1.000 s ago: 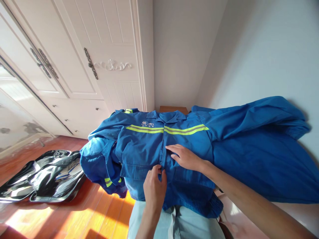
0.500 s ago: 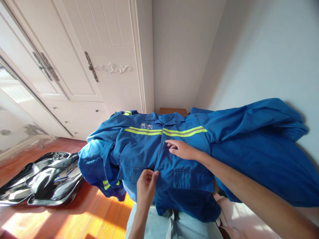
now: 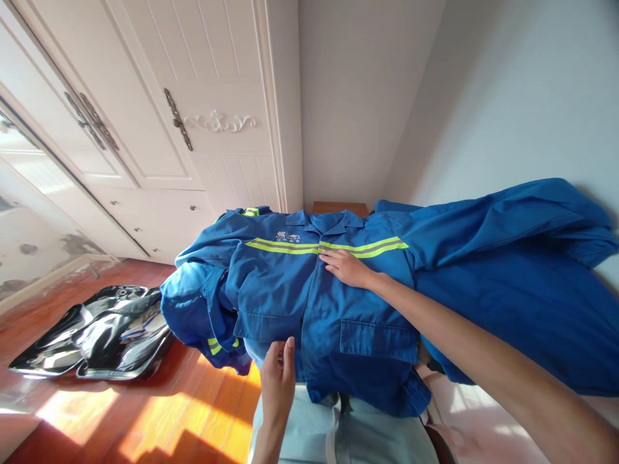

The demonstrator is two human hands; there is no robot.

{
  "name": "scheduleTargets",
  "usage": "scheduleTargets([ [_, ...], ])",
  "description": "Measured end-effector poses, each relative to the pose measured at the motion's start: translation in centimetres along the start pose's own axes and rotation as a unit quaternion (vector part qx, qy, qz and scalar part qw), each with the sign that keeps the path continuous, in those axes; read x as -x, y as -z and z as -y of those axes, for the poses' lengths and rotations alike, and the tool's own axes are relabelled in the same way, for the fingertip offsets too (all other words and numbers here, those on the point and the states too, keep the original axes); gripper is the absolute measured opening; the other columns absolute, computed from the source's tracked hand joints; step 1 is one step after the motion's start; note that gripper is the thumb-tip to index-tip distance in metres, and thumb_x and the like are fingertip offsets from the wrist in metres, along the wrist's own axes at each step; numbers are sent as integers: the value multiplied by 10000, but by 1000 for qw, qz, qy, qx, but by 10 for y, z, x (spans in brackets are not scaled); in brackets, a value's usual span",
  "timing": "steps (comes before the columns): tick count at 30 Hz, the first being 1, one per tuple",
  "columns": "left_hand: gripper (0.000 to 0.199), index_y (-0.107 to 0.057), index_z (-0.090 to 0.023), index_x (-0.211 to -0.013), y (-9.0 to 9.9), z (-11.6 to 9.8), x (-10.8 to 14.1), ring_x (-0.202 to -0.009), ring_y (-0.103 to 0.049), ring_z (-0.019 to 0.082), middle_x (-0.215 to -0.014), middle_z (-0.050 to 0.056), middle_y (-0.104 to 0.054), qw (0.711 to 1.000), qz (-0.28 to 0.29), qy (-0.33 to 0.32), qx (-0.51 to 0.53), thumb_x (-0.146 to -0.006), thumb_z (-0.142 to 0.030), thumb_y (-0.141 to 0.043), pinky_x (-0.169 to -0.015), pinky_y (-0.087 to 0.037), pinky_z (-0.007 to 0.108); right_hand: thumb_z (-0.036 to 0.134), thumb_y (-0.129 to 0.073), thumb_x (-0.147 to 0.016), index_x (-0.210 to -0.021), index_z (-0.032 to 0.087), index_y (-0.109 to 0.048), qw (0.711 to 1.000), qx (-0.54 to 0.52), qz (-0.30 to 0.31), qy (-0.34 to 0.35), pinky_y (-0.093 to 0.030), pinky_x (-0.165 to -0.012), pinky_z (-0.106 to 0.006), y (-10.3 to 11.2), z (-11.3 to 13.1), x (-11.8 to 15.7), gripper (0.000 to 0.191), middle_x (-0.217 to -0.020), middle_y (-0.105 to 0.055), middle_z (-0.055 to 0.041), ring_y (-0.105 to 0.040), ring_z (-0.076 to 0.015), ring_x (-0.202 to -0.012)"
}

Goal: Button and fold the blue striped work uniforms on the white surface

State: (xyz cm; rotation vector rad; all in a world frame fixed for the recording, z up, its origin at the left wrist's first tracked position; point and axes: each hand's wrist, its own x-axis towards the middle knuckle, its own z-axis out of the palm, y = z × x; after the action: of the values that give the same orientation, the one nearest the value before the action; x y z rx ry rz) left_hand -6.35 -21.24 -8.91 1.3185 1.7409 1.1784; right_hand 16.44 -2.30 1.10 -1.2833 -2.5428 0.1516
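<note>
A blue work jacket (image 3: pixel 275 283) with a yellow-green reflective stripe (image 3: pixel 283 247) lies front up, its collar at the far side. My right hand (image 3: pixel 344 267) rests flat on its front, fingers stretched at the stripe beside the centre placket. Near the lower hem, my left hand (image 3: pixel 280 367) is curled with its thumb up, just left of the placket; nothing shows in its fingers. A pocket flap (image 3: pixel 378 339) lies below my right forearm. One sleeve (image 3: pixel 522 206) stretches out to the right over more blue fabric.
White wardrobe doors (image 3: pixel 222 58) stand at the back left. An open black suitcase (image 3: pixel 91 335) with things inside lies on the wooden floor (image 3: pixel 193 412). More blue clothing (image 3: pixel 186 306) hangs at the left, and a grey wall rises at the right.
My right hand has moved up the front onto the stripe. My left hand has come off the placket edge and shifted slightly down and left. The view has shifted slightly.
</note>
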Motion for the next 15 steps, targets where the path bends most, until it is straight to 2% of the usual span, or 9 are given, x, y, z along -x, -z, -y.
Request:
scheduleTargets([
  [2, 424, -522, -217, -775, 7, 28, 2, -731, -612, 224, -717, 26, -591, 997, -44, 58, -6, -861, -624, -444, -685, -471, 327, 233, -473, -932, -1423, 159, -478, 999, -25, 2, -20, -353, -1116, -518, 10, 15, 13, 496, -1495, -437, -138, -414, -291, -1370],
  [4, 487, -536, -185, -946, 14, 55, 1, -921, -628, 291, -931, 103, -627, 987, -114, 112, -24, -794, -646, -509, -809, -495, 405, 246, -489, -917, -1473, 178, -400, 997, -73, -13, -34, -334, -1143, -488, 24, 40, 36, 566, -1539, -373, -118, -346, -272, -1417],
  [6, 664, -486, -145, -1148, 20, 78, -3, -1160, -545, 366, -1183, 195, -567, 978, -149, 136, -48, -728, -648, -594, -962, -446, 486, 300, -484, -930, -1458, 210, -419, 989, -130, -50, -50, -333, -1150, -460, 39, 67, 70, 539, -1529, -392, -96, -367, -259, -1405],
  [7, 744, -446, -144, -1224, 24, 88, -6, -1261, -471, 388, -1294, 220, -506, 977, -150, 142, -49, -706, -645, -628, -1022, -406, 507, 339, -491, -933, -1414, 229, -476, 983, -160, -67, -65, -356, -1136, -440, 44, 79, 91, 494, -1483, -457, -88, -429, -258, -1360],
  [9, 780, -394, -185, -1309, 32, 104, -12, -1373, -364, 377, -1443, 200, -402, 982, -117, 149, -1, -722, -638, -635, -1085, -366, 501, 422, -506, -929, -1230, 250, -622, 957, -240, -84, -138, -492, -985, -368, 50, 96, 139, 366, -1252, -641, -83, -619, -235, -1118],
  [11, 673, -419, -224, -1305, 39, 116, -17, -1387, -380, 325, -1473, 150, -410, 983, -64, 144, 94, -791, -637, -555, -1082, -399, 453, 515, -525, -897, -982, 227, -687, 907, -338, -29, -248, -555, -720, -301, 45, 101, 190, 343, -901, -712, -63, -679, -197, -782],
  [13, 597, -495, -217, -1240, 45, 124, -20, -1316, -488, 290, -1398, 135, -514, 976, -17, 138, 170, -814, -635, -509, -1027, -466, 403, 618, -512, -851, -797, 204, -640, 846, -392, 12, -361, -492, -517, -262, 32, 98, 236, 437, -716, -663, -47, -627, -170, -592],
  [15, 599, -572, -195, -1160, 51, 125, -21, -1219, -578, 290, -1271, 126, -624, 971, 18, 141, 190, -752, -634, -591, -962, -513, 376, 668, -527, -805, -657, 205, -550, 808, -385, 62, -441, -434, -448, -246, 17, 90, 270, 486, -600, -598, -29, -579, -158, -516],
])
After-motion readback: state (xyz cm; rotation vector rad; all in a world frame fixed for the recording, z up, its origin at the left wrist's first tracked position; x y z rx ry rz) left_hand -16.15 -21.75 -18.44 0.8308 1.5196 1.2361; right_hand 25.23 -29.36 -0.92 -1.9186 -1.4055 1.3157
